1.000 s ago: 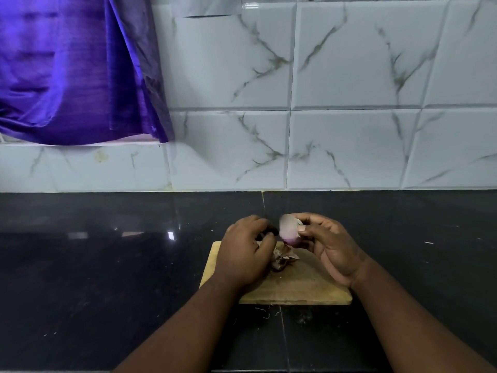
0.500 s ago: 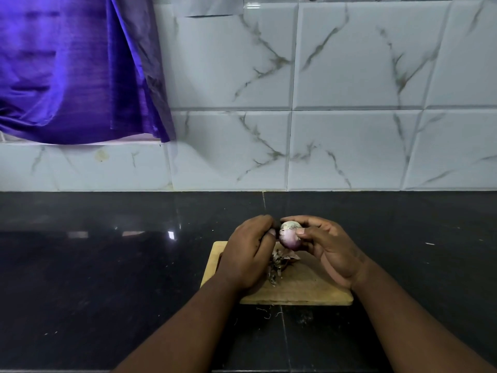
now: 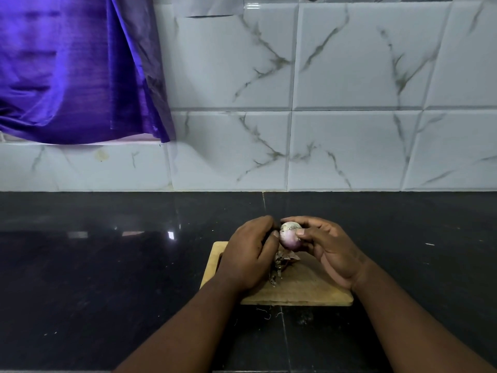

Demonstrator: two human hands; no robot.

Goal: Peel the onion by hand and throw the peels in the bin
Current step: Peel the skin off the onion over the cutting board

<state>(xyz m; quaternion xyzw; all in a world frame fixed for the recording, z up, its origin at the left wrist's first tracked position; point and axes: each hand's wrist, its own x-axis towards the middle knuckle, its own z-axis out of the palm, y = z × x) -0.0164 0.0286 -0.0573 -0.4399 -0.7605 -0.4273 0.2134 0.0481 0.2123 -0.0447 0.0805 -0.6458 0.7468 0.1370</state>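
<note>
Looking down through the head camera, I see the onion (image 3: pixel 290 236) held in the air over the far edge of the wooden board (image 3: pixel 309 289), clear of its surface. The right grip (image 3: pixel 330 251) pinches it, with the thumb on the near side and the fingers curled round the far side. Its palm is turned toward me above the board's right half. The left grip (image 3: pixel 250 254) sits over the board's left half, knuckles up and fingers curled. Its thumb tip presses against the onion's left side. I cannot tell what the fingertips behind it are doing.

The onion shows pale purple flesh below and a whitish, speckled cap on top. A small heap of dry brown peels (image 3: pixel 282 265) lies on the board, directly beneath the onion and partly tucked under the left grip. The board rests on a glossy black tabletop (image 3: pixel 107 265). Beyond the board stands a white marbled tile wall (image 3: pixel 349 130), and a purple cloth (image 3: pixel 67 71) hangs far to the board's left, high up.
</note>
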